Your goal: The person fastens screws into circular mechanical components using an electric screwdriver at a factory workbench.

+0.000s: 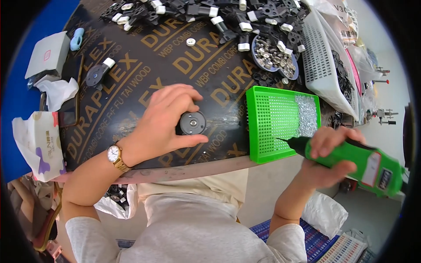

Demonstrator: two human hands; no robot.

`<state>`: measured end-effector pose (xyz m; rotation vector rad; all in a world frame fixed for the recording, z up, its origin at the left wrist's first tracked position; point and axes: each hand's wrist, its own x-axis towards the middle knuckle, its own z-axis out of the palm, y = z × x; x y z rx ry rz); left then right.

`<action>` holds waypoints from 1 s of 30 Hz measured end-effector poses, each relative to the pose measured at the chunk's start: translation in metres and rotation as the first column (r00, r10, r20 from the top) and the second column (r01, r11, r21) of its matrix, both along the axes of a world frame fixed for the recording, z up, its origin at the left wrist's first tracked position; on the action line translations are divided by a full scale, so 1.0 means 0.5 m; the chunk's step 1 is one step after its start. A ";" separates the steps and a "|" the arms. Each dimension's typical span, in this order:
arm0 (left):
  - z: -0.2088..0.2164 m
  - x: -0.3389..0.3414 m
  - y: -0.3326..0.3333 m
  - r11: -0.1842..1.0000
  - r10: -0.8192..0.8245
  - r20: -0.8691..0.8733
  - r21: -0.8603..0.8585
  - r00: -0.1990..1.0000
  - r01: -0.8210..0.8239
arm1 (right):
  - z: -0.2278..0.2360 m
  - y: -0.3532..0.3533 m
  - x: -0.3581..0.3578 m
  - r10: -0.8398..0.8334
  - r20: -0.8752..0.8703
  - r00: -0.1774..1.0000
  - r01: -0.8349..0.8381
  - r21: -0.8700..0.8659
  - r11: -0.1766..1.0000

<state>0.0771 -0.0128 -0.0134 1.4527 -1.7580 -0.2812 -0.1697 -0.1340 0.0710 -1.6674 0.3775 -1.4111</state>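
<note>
My left hand (pixel 164 120) is curled around a round black plastic part (pixel 193 123) with a metal centre, held at the table near its front edge. The fingers bend over its far side and the thumb lies along its near side. In my right hand (pixel 326 151) is a green electric screwdriver (pixel 372 168), held level with its thin bit pointing left. That bit is over the green perforated tray (pixel 254 125), where many small silvery screws (pixel 308 115) lie in the right part. Whether a screw sits on the bit's tip is too small to tell.
Black parts with white ends (pixel 223 28) are heaped at the back. A blue dish (pixel 275 61) of metal pieces and a white basket (pixel 322 61) stand at the right. A similar black part (pixel 95 75), a phone, a small box (pixel 48 55) and tissues (pixel 38 144) lie left.
</note>
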 end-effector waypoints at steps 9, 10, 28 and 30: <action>-0.008 0.000 0.005 0.996 -0.004 -0.019 0.092 1.000 0.006 | -0.002 0.053 0.179 0.547 0.127 0.827 -0.532 -0.136 0.836; -0.008 -0.001 0.006 0.995 -0.006 -0.037 0.096 0.999 0.009 | -0.007 0.054 0.189 0.548 0.119 0.828 -0.535 -0.125 0.836; -0.025 -0.025 0.017 0.995 0.084 -0.047 0.060 0.995 -0.081 | -0.013 0.125 0.270 0.140 -0.108 0.984 -0.136 0.050 0.989; -0.026 -0.026 0.017 0.995 0.086 -0.029 0.055 0.996 -0.084 | -0.014 0.132 0.277 0.062 -0.150 0.987 -0.070 -0.055 0.996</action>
